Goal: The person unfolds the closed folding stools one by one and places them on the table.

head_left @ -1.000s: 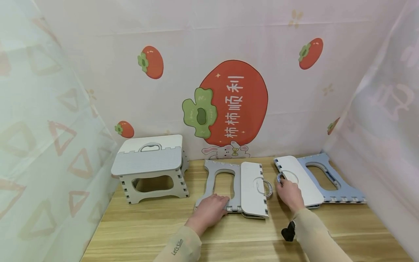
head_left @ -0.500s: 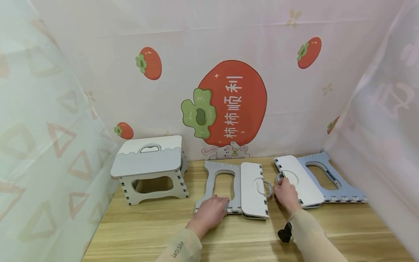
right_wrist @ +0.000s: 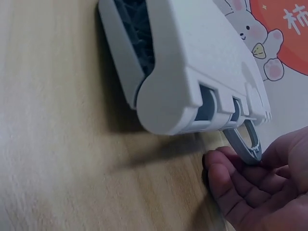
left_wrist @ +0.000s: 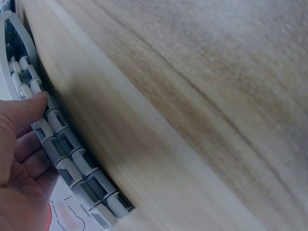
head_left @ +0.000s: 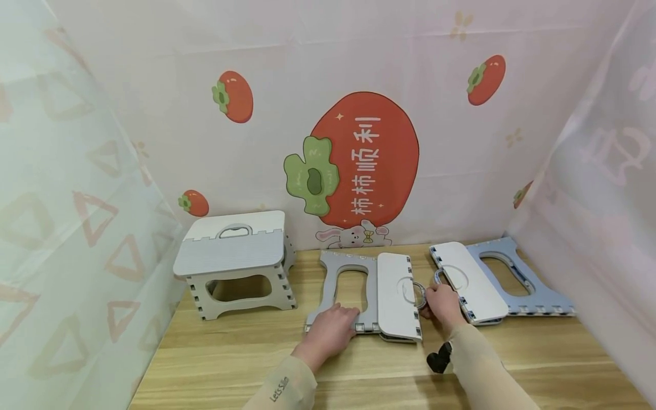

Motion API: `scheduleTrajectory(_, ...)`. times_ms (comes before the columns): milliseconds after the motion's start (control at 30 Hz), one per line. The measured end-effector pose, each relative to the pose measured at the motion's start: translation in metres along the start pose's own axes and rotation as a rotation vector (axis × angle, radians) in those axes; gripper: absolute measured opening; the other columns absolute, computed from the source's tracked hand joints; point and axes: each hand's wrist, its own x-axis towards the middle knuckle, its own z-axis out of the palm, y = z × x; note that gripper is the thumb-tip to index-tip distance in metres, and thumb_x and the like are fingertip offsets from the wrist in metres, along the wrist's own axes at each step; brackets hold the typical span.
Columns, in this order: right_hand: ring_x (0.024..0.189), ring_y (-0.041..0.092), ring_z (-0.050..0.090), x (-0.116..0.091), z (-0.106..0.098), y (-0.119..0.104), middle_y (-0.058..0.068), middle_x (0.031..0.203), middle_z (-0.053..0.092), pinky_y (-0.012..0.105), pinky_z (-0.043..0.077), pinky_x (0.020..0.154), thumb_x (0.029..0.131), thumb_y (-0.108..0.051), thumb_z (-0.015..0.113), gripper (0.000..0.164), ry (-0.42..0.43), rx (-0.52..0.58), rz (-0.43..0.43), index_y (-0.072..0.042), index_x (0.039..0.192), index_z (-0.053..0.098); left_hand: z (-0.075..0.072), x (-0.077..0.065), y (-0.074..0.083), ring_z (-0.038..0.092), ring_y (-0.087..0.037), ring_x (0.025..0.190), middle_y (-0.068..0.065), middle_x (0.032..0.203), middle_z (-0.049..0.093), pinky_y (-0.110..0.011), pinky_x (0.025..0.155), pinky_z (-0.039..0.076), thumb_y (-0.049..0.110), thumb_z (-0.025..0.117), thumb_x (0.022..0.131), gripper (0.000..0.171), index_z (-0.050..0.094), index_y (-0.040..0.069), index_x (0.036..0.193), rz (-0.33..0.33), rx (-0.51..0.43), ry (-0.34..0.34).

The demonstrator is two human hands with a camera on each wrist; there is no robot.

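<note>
Head: right hand point(head_left: 445, 306) had moved from blue stool point(head_left: 476, 285) to grey stool point(head_left: 393, 297), on the table point(head_left: 369, 373).
Left wrist: left hand point(left_wrist: 19, 154) pinched its hinged edge point(left_wrist: 72, 171). Right wrist: fingers point(right_wrist: 240, 192) curled round its handle point(right_wrist: 239, 147), nearly closed; both hands thus shared one stool.

Table point(head_left: 230, 364) bears three stools, backdrop point(head_left: 318, 57) behind at twelve o'clock: middle stool point(head_left: 384, 296) lies flat, standing stool point(head_left: 233, 250) off its nine-to-ten, right stool point(head_left: 482, 287) flat at its three. Left hand point(head_left: 333, 329) on middle stool's near edge, seven o'clock; right hand point(head_left: 442, 304) at its handle point(head_left: 423, 295), three o'clock.
</note>
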Motion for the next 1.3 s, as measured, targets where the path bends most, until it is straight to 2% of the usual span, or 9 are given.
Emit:
scheduleTrajectory(133, 0.052, 0.013, 0.064, 0.0, 0.001, 0.002, 0.006, 0.061, 0.065, 0.028, 0.057, 0.052, 0.099, -0.007, 0.043, 0.028, -0.032, 0.19, 0.066, 0.009, 0.089, 0.063, -0.001, 0.001, 0.0, 0.069, -0.02, 0.114, 0.002, 0.113, 0.075, -0.04, 0.101, 0.055, 0.025, 0.079, 0.091, 0.034, 0.067, 0.016, 0.121, 0.007, -0.001, -0.003)
scheduleTrajectory(267, 0.056, 0.012, 0.064, -0.002, 0.0, 0.004, 0.006, 0.07, 0.068, 0.027, 0.059, 0.056, 0.104, -0.008, 0.045, 0.03, -0.078, 0.355, 0.086, 0.017, 0.11, 0.061, 0.0, 0.0, 0.0, 0.069, -0.021, 0.114, 0.002, 0.113, 0.076, -0.04, 0.099, 0.056, 0.026, 0.079, 0.091, 0.034, 0.067, 0.016, 0.121, 0.012, 0.007, -0.002)
scheduleTrajectory(400, 0.062, 0.01, 0.064, -0.001, -0.003, 0.007, 0.006, 0.077, 0.069, 0.026, 0.059, 0.062, 0.108, -0.008, 0.043, 0.032, -0.167, 0.517, 0.093, 0.02, 0.12, 0.054, 0.0, 0.001, 0.0, 0.07, -0.021, 0.113, 0.003, 0.11, 0.076, -0.04, 0.098, 0.057, 0.026, 0.079, 0.091, 0.032, 0.067, 0.016, 0.119, 0.019, 0.017, 0.009)
scheduleTrajectory(533, 0.071, 0.009, 0.063, -0.002, -0.007, 0.01, 0.005, 0.082, 0.067, 0.024, 0.058, 0.067, 0.11, -0.009, 0.041, 0.033, -0.247, 0.626, 0.089, 0.019, 0.124, 0.05, -0.001, 0.002, 0.001, 0.071, -0.018, 0.109, 0.003, 0.107, 0.076, -0.039, 0.101, 0.055, 0.026, 0.079, 0.091, 0.031, 0.067, 0.016, 0.117, 0.027, 0.019, 0.014)
scheduleTrajectory(800, 0.08, 0.012, 0.06, -0.002, -0.013, 0.014, 0.005, 0.09, 0.063, 0.026, 0.056, 0.075, 0.112, -0.01, 0.037, 0.029, -0.318, 0.723, 0.072, 0.013, 0.118, 0.054, 0.0, 0.004, 0.002, 0.071, -0.02, 0.108, 0.003, 0.107, 0.076, -0.04, 0.1, 0.056, 0.027, 0.08, 0.09, 0.031, 0.067, 0.016, 0.116, 0.036, 0.02, 0.017)
scheduleTrajectory(1100, 0.078, 0.01, 0.06, -0.002, -0.011, 0.016, 0.004, 0.088, 0.062, 0.025, 0.055, 0.073, 0.112, -0.009, 0.036, 0.026, -0.307, 0.746, 0.078, 0.01, 0.115, 0.054, 0.0, 0.004, 0.003, 0.069, -0.03, 0.115, 0.001, 0.113, 0.076, -0.045, 0.092, 0.06, 0.026, 0.08, 0.09, 0.033, 0.067, 0.016, 0.119, 0.007, -0.015, -0.008)
scheduleTrajectory(1300, 0.08, 0.011, 0.06, -0.002, -0.012, 0.015, 0.004, 0.09, 0.062, 0.025, 0.055, 0.075, 0.112, -0.01, 0.036, 0.028, -0.328, 0.751, 0.073, 0.011, 0.115, 0.054, -0.002, 0.003, 0.003, 0.069, -0.027, 0.116, 0.001, 0.116, 0.075, -0.045, 0.099, 0.057, 0.025, 0.079, 0.091, 0.036, 0.067, 0.015, 0.123, 0.009, -0.024, -0.028)
